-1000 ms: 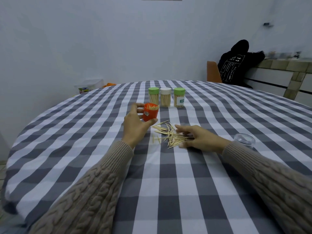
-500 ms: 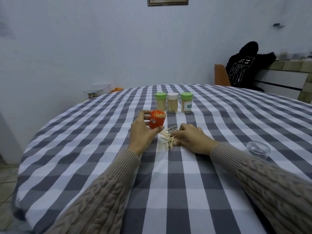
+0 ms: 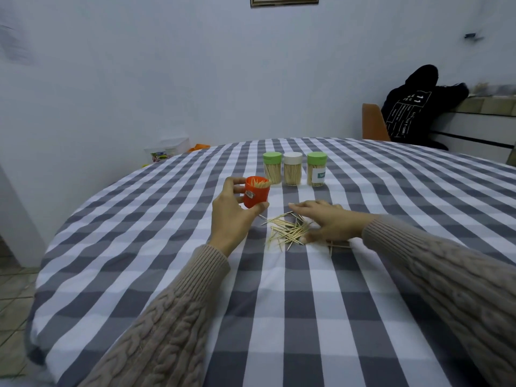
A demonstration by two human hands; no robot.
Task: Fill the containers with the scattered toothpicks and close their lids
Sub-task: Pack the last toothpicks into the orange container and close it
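My left hand (image 3: 229,219) grips an open orange container (image 3: 255,194) that stands upright on the checked tablecloth (image 3: 279,303), with toothpicks sticking out of its top. A loose pile of toothpicks (image 3: 287,229) lies just right of it. My right hand (image 3: 326,219) rests over the pile's right side, fingers spread, thumb low against the picks. A few more toothpicks (image 3: 336,245) lie under my right wrist. Behind stand three closed, filled containers: one with a green lid (image 3: 272,167), one with a white lid (image 3: 292,169), another green-lidded one (image 3: 316,169).
The round table's edge curves away on the left, with tiled floor (image 3: 11,289) below. A plastic box (image 3: 167,148) sits past the far left edge. An orange chair (image 3: 372,124) with a black garment (image 3: 413,110) stands at the back right.
My right hand has opened from a curled grip and slid right, now spread over the pile. The clear lid at the right has left the view. My left hand stays on the orange container.
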